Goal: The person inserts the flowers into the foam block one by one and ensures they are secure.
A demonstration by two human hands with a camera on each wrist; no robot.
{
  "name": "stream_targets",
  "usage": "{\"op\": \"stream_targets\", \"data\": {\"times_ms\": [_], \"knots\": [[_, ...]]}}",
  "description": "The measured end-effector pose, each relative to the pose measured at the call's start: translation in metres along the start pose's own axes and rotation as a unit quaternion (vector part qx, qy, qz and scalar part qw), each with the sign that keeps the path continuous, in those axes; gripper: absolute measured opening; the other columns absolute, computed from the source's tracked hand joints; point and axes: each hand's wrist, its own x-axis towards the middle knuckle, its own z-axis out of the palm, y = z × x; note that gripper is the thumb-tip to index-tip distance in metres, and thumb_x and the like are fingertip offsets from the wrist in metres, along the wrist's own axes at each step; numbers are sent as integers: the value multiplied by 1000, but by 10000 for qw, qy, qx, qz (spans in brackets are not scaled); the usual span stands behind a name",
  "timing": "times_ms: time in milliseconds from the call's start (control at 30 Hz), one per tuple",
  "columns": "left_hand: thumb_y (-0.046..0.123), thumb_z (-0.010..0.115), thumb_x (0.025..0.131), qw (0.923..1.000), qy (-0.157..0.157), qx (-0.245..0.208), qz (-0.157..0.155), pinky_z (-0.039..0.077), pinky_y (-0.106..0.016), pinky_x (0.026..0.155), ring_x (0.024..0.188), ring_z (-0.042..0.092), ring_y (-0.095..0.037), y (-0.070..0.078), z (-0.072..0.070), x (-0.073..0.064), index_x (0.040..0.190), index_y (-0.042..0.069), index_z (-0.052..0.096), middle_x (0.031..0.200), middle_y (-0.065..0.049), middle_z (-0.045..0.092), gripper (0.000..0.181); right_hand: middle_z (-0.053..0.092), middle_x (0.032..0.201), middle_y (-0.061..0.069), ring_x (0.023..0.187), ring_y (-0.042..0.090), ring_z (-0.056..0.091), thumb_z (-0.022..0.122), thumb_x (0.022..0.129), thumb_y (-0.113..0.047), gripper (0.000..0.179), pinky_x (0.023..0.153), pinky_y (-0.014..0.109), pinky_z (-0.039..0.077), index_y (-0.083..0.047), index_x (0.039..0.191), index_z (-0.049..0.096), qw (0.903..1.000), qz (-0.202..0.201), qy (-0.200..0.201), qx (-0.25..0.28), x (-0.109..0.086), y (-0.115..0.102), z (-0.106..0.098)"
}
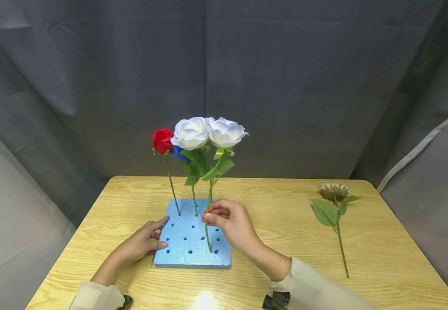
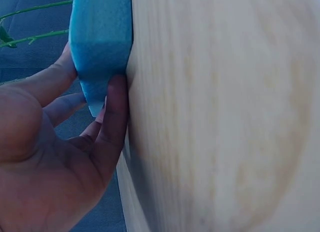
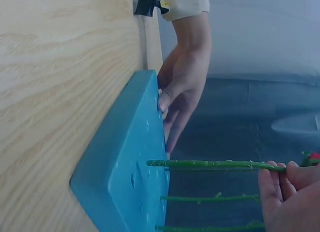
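A light blue foam block (image 1: 179, 256) with rows of holes lies on the table. My left hand (image 1: 142, 242) grips its left edge, thumb near the top face and fingers along the side (image 2: 117, 106). Between thumb and fingers, my right hand (image 1: 233, 224) pinches the green stem of a white rose (image 1: 227, 132). That stem's bare lower end (image 3: 152, 163) is visible close to the block's holed face, near the front right holes. A red rose (image 1: 163, 141) stands in a back hole. Another white rose (image 1: 190, 133) partly hides a blue flower (image 1: 180, 153); which stem bears each is unclear.
On the right of the wooden table (image 1: 285, 206) lies a pale brownish flower (image 1: 334, 191) with green leaves and a long stem. Dark grey curtains (image 1: 285, 86) hang behind the table's back edge, and lighter cloth (image 1: 10, 193) hangs at the sides.
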Motion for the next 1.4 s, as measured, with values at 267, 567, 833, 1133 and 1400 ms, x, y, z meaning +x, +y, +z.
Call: {"op": "stream_targets", "data": {"times_ms": [267,567,833,1133,1400], "knots": [[11,71,98,9997,-29,-252,-4,62,-36,77,100,65,-25,0,1,1,164,4,23,142,-31,33,82,76,99,21,94,33,75,71,95,2,9,82,32,62,7,102,70,9996,-274,30,0,7,6,23],[9,70,99,9991,-76,-414,-21,62,-37,78,102,65,-26,2,3,1,164,3,21,143,-32,30,82,77,99,15,93,28,76,73,96,-6,11,81,29,61,2,104,73,9981,-571,-65,-236,8,7,40],[7,68,99,9983,-191,-540,59,62,-37,79,100,65,-26,4,1,-1,164,2,18,145,-34,26,82,78,98,9,92,17,75,74,95,-9,15,81,27,61,0,107,74,9956,-789,-22,-508,9,-2,46],[5,67,99,9967,-369,-708,129,60,-32,75,95,63,-24,3,-1,-3,165,4,15,141,-33,22,84,77,95,-2,91,9,73,77,94,-19,15,82,25,58,-9,106,77,9900,-942,7,-1050,9,-8,59],[7,68,100,9983,-311,-468,181,59,-30,73,92,62,-25,0,-2,-1,165,4,16,145,-34,25,83,76,94,-6,94,8,71,77,95,-20,12,84,27,57,-13,104,78,9875,-1035,-59,-1185,13,-6,69]]}}
